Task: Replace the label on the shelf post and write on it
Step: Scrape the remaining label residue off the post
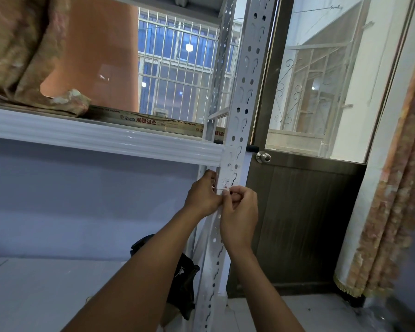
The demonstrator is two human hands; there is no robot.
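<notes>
The label (225, 187) sits on the front face of the shelf post (240, 116), just below the point where the white shelf beam (106, 137) joins it. It is a small, thin white strip with faint reddish marks; whether these are writing or print is too small to tell. It appears to be paper or film, so judge it light, limp and easy to tear, with little stiffness of its own; an old adhesive strip is likely to split if pulled quickly. The best point of hold is a lifted corner or edge, drawn back slowly and close to the metal. The left hand (203, 196) is curled around the left edge of the post, thumb against the strip, steadying it. The right hand (240, 212) is closed in a pinch, fingertips (228, 191) gathered on the right end of the label; whether an edge is already lifted cannot be told. The post is painted white angle steel, rigid, smooth and perforated with rows of round and keyhole slots, some showing through the strip. The beam is ribbed and glossy. On the shelf above lie a folded patterned cloth (22, 56) and a long printed box (149, 121). Behind the post stands a dark wood-grain door (297, 224) with a round metal knob (263, 156) and a glass upper panel. A dark bag (182, 283) rests on the floor beside the post.
</notes>
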